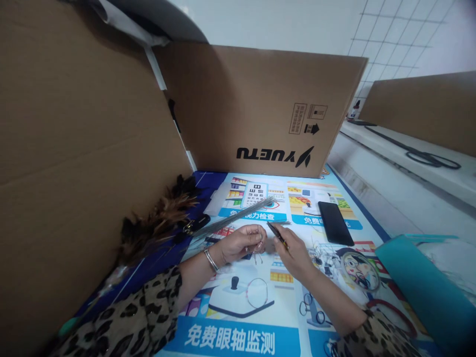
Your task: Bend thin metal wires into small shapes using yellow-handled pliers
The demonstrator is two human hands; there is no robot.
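Left hand (243, 243) pinched shut on small wire piece (258, 256) above printed mat (238, 342) — right hand (293, 250) clamped round dark tool (277, 234), tip just beside left fingertips. Rod bundle (238, 215) behind hands; phone (335, 223) at right.

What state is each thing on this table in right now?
left hand: fingers shut on thin wire piece
right hand: fingers shut on slim dark tool
wire bundle: lying flat, untouched
phone: lying flat, screen dark
feather duster: lying on its side
cardboard box: standing, its logo upside down
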